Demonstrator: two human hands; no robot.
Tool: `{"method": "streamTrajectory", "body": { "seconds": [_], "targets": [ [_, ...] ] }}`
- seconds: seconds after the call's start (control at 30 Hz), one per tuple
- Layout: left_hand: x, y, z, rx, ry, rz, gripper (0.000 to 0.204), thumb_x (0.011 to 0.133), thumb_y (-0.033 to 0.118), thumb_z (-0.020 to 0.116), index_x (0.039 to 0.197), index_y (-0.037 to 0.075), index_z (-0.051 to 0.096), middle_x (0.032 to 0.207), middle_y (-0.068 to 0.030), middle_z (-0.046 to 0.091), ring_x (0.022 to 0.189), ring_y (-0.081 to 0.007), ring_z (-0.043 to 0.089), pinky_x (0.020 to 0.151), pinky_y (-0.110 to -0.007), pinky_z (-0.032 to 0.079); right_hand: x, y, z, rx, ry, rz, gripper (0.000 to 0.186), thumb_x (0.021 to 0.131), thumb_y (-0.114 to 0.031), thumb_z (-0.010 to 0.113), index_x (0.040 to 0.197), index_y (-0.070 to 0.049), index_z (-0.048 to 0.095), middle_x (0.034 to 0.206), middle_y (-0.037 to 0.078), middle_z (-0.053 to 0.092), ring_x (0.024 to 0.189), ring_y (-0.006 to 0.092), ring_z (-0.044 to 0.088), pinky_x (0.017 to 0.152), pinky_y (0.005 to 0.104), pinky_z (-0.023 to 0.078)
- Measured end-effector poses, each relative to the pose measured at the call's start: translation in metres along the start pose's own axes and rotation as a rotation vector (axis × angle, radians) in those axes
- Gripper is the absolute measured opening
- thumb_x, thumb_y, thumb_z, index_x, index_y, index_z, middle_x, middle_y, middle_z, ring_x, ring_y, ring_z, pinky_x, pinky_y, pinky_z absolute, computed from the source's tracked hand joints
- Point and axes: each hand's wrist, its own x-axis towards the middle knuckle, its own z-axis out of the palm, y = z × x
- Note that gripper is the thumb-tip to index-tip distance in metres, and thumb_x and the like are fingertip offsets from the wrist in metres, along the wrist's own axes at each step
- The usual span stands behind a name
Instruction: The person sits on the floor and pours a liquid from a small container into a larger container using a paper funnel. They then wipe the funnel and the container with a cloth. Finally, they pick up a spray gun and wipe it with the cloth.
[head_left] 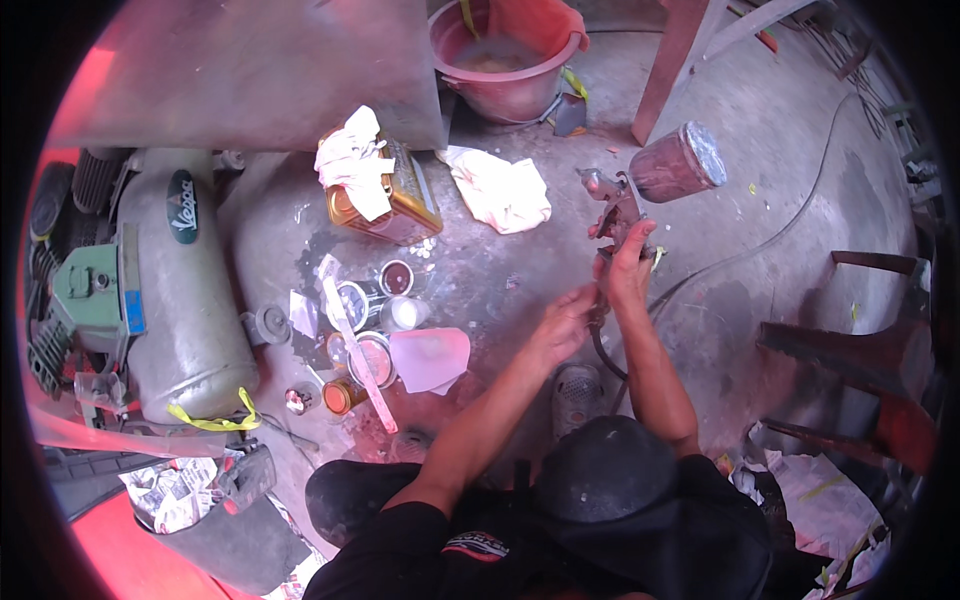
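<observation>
My right hand (628, 272) is wrapped round the grip of a spray gun (620, 208), its thumb up along the back of the body. The gun's cylindrical metal paint cup (672, 165) tilts out to the right. Just below the grip, my left hand (566, 325) has its fingers closed at the lower end, where the dark air hose (603, 345) joins. The exact finger hold there is partly hidden. The hose runs down past my right forearm and then away over the floor to the right.
Left of my hands stand several small tins and cups, a long pale stick (357, 345) and a pink sheet (430, 358). Farther off are a rag-topped square can (400, 205), a white cloth (500, 190) and a basin (500, 85). A compressor (185, 290) stands left, a chair (860, 345) right.
</observation>
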Motion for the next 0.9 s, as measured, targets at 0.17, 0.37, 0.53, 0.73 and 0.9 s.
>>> {"method": "streamTrajectory", "body": {
  "seconds": [0.17, 0.37, 0.53, 0.73, 0.9],
  "targets": [
    [-0.002, 0.000, -0.001, -0.031, 0.046, -0.006, 0.016, 0.098, 0.020, 0.059, 0.110, 0.010, 0.061, 0.097, -0.0009, 0.065, 0.088, -0.0140, 0.062, 0.080, -0.031, 0.049, 0.000, 0.001, -0.002, -0.007, -0.040, 0.062, 0.081, 0.092, -0.075, 0.023, 0.104, -0.005, 0.062, 0.081, 0.005, 0.067, 0.047, 0.0120, 0.048, 0.042, 0.0275, 0.037],
    [-0.002, -0.001, -0.001, -0.094, 0.040, 0.004, 0.020, 0.096, 0.018, 0.062, 0.108, 0.003, 0.063, 0.097, -0.0060, 0.067, 0.087, -0.0160, 0.064, 0.074, -0.029, 0.051, 0.001, 0.001, 0.000, 0.119, 0.001, 0.052, 0.079, 0.093, -0.069, 0.030, 0.094, 0.002, 0.064, 0.078, 0.007, 0.066, 0.045, 0.0120, 0.051, 0.041, 0.0280, 0.038],
    [0.000, -0.001, -0.005, 0.010, -0.034, -0.021, 0.017, 0.099, 0.021, 0.056, 0.110, 0.010, 0.062, 0.096, 0.0017, 0.065, 0.088, -0.0118, 0.061, 0.081, -0.029, 0.049, 0.001, 0.000, -0.003, 0.125, 0.019, 0.036, 0.073, 0.095, -0.065, 0.032, 0.095, 0.001, 0.064, 0.078, 0.006, 0.066, 0.045, 0.0120, 0.051, 0.041, 0.0280, 0.039],
    [0.000, -0.005, 0.005, 0.081, -0.009, 0.001, 0.019, 0.099, 0.019, 0.055, 0.111, 0.004, 0.060, 0.097, -0.0016, 0.064, 0.087, -0.0123, 0.061, 0.080, -0.028, 0.049, -0.013, -0.018, -0.009, 0.032, 0.126, -0.042, 0.043, 0.094, -0.044, 0.062, 0.087, -0.002, 0.063, 0.069, 0.002, 0.060, 0.043, 0.0086, 0.049, 0.039, 0.0259, 0.037],
    [0.002, -0.008, 0.024, 0.158, -0.057, -0.013, 0.025, 0.099, 0.018, 0.056, 0.115, 0.000, 0.060, 0.101, -0.0037, 0.065, 0.091, -0.0125, 0.061, 0.082, -0.028, 0.049, -0.019, -0.029, -0.022, 0.035, 0.266, -0.142, 0.043, 0.098, -0.046, 0.054, 0.093, -0.005, 0.061, 0.076, 0.002, 0.062, 0.045, 0.0082, 0.047, 0.041, 0.0256, 0.037]
  ]
}}
